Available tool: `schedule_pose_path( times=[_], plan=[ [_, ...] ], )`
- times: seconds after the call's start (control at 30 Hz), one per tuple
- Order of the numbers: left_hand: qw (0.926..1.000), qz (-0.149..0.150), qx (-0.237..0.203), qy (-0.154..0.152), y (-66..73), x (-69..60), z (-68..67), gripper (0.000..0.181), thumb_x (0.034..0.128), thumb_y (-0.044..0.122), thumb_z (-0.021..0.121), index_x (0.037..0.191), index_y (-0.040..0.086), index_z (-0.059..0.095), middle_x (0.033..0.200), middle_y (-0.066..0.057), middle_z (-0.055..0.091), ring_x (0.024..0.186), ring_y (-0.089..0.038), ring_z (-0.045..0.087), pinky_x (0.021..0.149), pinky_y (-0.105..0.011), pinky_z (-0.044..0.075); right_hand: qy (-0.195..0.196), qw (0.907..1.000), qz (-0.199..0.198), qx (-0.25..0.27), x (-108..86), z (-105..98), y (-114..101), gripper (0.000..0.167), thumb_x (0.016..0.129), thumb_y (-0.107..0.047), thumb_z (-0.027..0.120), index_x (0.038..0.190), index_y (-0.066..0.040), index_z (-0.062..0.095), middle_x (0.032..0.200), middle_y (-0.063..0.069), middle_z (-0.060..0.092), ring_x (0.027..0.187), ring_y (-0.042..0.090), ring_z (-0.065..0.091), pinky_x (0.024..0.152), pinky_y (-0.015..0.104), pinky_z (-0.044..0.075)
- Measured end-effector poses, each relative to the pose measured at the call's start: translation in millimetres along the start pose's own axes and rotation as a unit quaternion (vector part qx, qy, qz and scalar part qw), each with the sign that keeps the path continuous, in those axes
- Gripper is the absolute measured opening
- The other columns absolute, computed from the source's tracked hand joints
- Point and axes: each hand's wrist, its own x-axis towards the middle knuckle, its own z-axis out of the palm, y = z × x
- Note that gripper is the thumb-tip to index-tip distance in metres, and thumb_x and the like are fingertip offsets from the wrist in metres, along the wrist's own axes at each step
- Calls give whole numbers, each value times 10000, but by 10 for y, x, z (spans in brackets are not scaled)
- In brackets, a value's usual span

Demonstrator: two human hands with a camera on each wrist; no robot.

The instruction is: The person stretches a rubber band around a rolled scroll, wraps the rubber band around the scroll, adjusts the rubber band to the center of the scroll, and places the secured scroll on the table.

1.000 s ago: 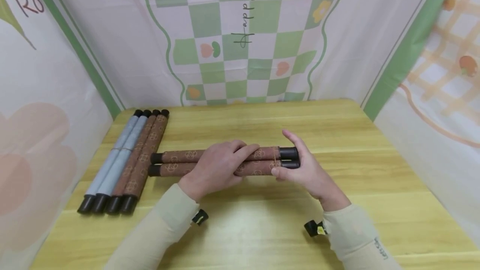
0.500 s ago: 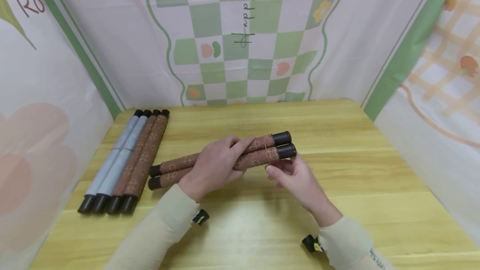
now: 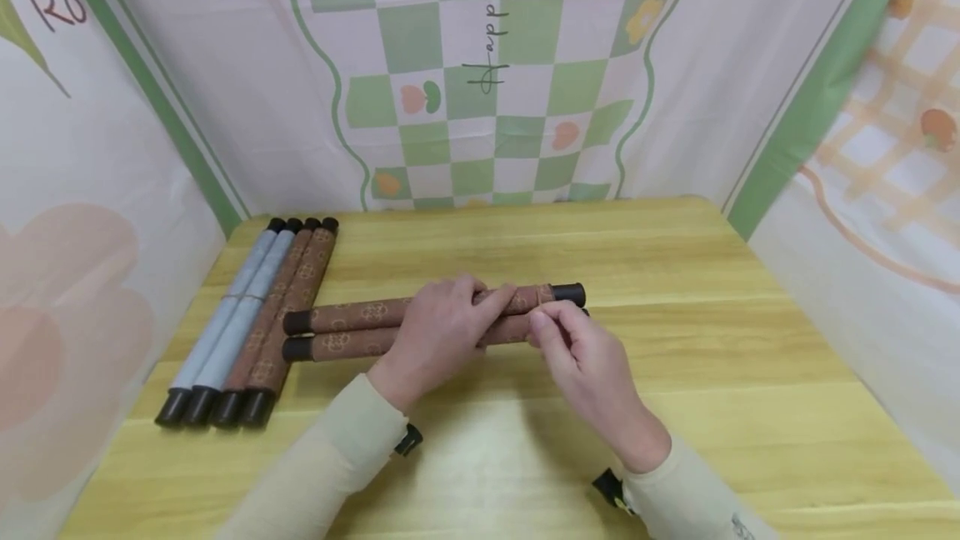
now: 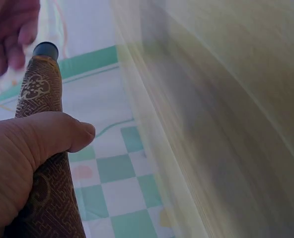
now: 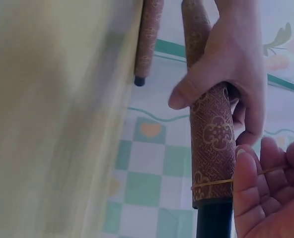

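Observation:
Two rolled scrolls in brown patterned cloth, the far scroll [image 3: 371, 311] and the near scroll [image 3: 337, 345], lie side by side across the middle of the table, black knobs at their ends. My left hand [image 3: 438, 332] grips both around the middle from above; its thumb [image 4: 62, 131] lies along one in the left wrist view. A thin rubber band [image 5: 211, 184] circles the right end, beside the black knob. My right hand [image 3: 592, 373] pinches this band and draws it out from the scroll in the right wrist view. It partly covers the near scroll's right end.
At the left of the wooden table [image 3: 750, 340] lies a row of scrolls: light blue ones [image 3: 243, 307] and brown ones [image 3: 288, 315], with a thin band across the blue pair. A printed cloth [image 3: 487, 132] stands behind and at both sides.
The scrolls' right end rose and then came down again. My right hand went from beside the black knobs, fingers spread, to pinching the rubber band. My left hand has kept its grip.

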Motion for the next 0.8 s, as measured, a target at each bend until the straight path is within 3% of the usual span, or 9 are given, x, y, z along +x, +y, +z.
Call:
schedule_pose_path(
  times=[0.13, 0.33, 0.53, 0.63, 0.8],
  plan=[
    [9997, -104, -208, -77, 38, 9, -3, 654, 772, 176, 908, 1363, 165, 630, 965, -102, 654, 699, -225, 627, 595, -361, 559, 57, 9990, 338, 284, 32, -3, -53, 179, 1084, -127, 555, 959, -100, 679, 830, 7, 698, 715, 62, 645, 632, 246, 583],
    [9980, -402, -439, -215, -13, 43, -52, 739, 740, 156, 857, 1433, 132, 603, 1059, -101, 655, 779, -220, 637, 652, -371, 574, -211, 9938, 841, 693, -77, -1, -67, 261, 1102, -121, 497, 898, -92, 658, 880, 44, 750, 779, 81, 708, 683, 298, 627],
    [9981, -372, -446, -190, -85, 79, -120, 838, 723, 187, 891, 1487, 119, 554, 1178, -97, 658, 837, -242, 672, 678, -393, 585, -485, 9855, 1366, 881, -177, -18, -32, 282, 1106, -124, 463, 899, -76, 649, 894, 58, 746, 816, 142, 729, 718, 294, 625],
    [9983, -356, -396, -231, -101, 91, -140, 933, 719, 198, 909, 1557, 186, 498, 1135, -96, 662, 822, -235, 644, 632, -383, 561, -699, 9846, 1418, 740, -222, -21, -5, 284, 1108, -135, 460, 894, -108, 645, 894, 6, 731, 831, 143, 722, 736, 294, 620],
    [9970, -463, -418, -449, -125, 122, -155, 1030, 726, 170, 910, 1612, 319, 406, 1144, -94, 667, 815, -223, 609, 598, -378, 542, -1014, 9883, 1129, 171, -320, -18, 28, 265, 1098, -143, 489, 920, -173, 682, 887, -115, 701, 838, 55, 674, 779, 289, 596]
  ],
)
